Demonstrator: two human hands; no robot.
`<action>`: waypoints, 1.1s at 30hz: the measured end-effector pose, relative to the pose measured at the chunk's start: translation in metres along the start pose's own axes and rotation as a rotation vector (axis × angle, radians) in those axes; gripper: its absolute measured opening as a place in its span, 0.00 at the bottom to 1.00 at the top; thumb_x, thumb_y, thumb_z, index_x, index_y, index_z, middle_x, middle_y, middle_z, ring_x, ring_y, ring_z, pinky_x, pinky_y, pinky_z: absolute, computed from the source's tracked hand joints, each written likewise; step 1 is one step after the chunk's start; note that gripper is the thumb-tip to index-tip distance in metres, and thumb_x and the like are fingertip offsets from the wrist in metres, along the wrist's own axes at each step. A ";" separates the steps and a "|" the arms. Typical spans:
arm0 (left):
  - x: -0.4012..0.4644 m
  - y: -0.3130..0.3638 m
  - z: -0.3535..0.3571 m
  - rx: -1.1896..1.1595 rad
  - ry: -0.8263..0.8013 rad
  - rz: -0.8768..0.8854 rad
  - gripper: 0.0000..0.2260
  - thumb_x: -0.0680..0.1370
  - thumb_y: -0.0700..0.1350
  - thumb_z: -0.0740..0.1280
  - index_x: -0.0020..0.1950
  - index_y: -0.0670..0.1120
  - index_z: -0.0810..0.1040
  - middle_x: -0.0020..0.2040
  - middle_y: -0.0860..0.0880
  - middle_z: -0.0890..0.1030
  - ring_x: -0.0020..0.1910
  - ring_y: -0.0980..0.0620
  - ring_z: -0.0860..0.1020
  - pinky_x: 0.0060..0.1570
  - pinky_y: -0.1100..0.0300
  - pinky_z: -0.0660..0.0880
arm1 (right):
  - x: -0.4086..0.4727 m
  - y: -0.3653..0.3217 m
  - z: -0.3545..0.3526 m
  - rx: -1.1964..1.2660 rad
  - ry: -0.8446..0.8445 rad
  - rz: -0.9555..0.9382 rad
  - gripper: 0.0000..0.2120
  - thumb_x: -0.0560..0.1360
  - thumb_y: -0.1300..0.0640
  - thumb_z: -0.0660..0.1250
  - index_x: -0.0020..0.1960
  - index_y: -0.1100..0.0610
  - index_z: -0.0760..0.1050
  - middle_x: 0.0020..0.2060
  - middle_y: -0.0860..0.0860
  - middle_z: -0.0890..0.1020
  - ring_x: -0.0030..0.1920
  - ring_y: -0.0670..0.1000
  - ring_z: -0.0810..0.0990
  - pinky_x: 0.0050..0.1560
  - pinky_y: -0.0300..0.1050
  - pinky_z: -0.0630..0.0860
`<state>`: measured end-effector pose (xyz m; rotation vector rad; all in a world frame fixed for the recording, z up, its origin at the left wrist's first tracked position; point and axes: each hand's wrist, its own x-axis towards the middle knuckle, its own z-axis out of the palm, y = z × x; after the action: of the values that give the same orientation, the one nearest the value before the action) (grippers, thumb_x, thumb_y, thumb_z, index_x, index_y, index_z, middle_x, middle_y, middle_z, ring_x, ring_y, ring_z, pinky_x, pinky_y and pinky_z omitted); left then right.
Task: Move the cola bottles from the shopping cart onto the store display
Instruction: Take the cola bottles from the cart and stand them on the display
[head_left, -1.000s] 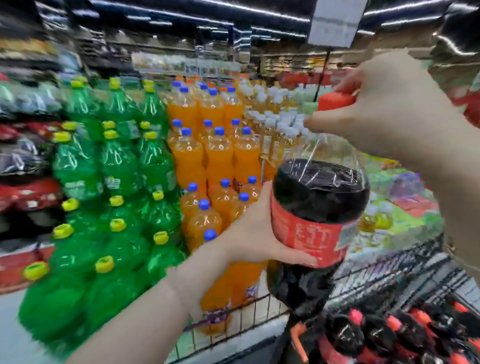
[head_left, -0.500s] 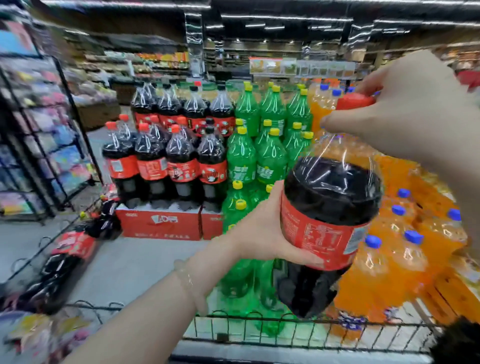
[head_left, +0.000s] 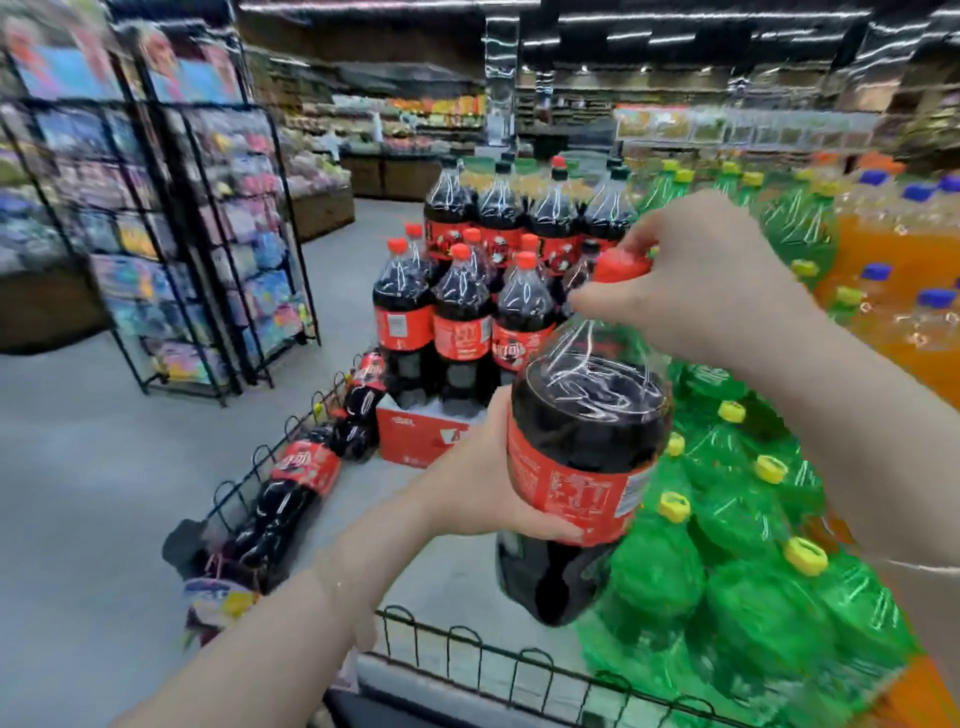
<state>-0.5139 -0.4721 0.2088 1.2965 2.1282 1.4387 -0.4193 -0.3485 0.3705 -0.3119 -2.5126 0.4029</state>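
1. Carrying a big dark plastic cola bottle with a red label (head_left: 587, 447) upright above the black wire shopping cart (head_left: 519, 660).
2. Left hand (head_left: 478, 478) is cupping the label band, right hand (head_left: 711, 270) is pinching the red cap.
3. Red-boxed cola display (head_left: 457, 312) is sitting ahead-left, nearer the left hand.
4. Smooth, glossy, probably slippery.

Wire rack (head_left: 171, 234) goods blurred — unreadable; cart (head_left: 519, 670) cut off by the bottom edge.

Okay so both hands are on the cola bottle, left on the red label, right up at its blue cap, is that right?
Not quite: the cap is red, not blue, as the head view shows. The rest holds: the left hand grips the cola bottle at its red label and the right hand holds it at the cap.
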 end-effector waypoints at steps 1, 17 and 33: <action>0.000 -0.006 -0.006 0.017 0.014 -0.014 0.48 0.54 0.52 0.82 0.64 0.63 0.55 0.66 0.59 0.71 0.65 0.64 0.70 0.65 0.57 0.68 | 0.004 -0.005 0.009 0.015 -0.014 -0.008 0.18 0.66 0.53 0.72 0.33 0.68 0.74 0.22 0.55 0.65 0.24 0.51 0.63 0.24 0.40 0.63; 0.006 -0.126 -0.105 0.061 0.101 -0.263 0.45 0.59 0.48 0.81 0.62 0.60 0.53 0.52 0.68 0.72 0.52 0.76 0.72 0.52 0.74 0.70 | 0.086 -0.039 0.185 0.118 -0.202 0.005 0.19 0.67 0.51 0.72 0.29 0.57 0.64 0.27 0.48 0.68 0.35 0.53 0.70 0.35 0.43 0.64; 0.056 -0.265 -0.186 0.016 -0.080 -0.367 0.48 0.55 0.56 0.79 0.65 0.64 0.50 0.56 0.62 0.71 0.59 0.57 0.74 0.58 0.56 0.75 | 0.141 -0.063 0.347 0.095 -0.214 0.298 0.15 0.69 0.50 0.71 0.47 0.59 0.74 0.43 0.52 0.78 0.45 0.55 0.77 0.41 0.43 0.68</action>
<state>-0.8028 -0.5707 0.0876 0.8887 2.1846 1.1989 -0.7402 -0.4391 0.1878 -0.6396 -2.6483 0.7043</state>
